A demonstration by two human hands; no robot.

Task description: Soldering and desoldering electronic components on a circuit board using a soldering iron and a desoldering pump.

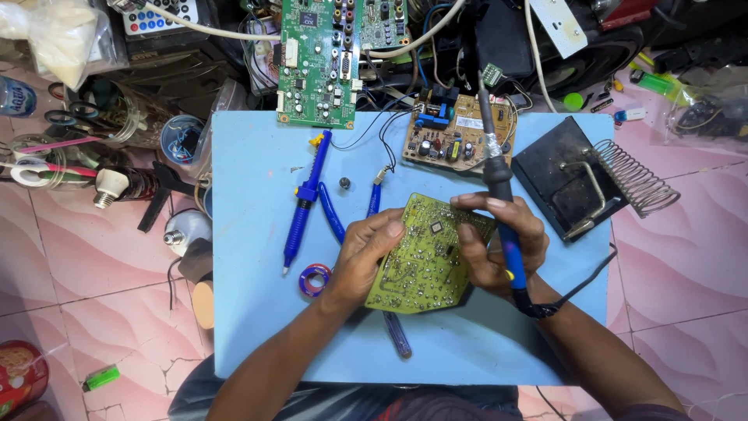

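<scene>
Over the blue desk (257, 327), the left hand (366, 253) grips the yellow-green board (425, 257) by its left edge, tilted, solder side up; the right hand (499, 242) pinches the far edge and clasps the soldering iron (499, 195), tip pointing away. Best practice here, I'd say: steady the board flat, keep that tip off fingers. Both wrists angle inward, forearms converging from below
</scene>
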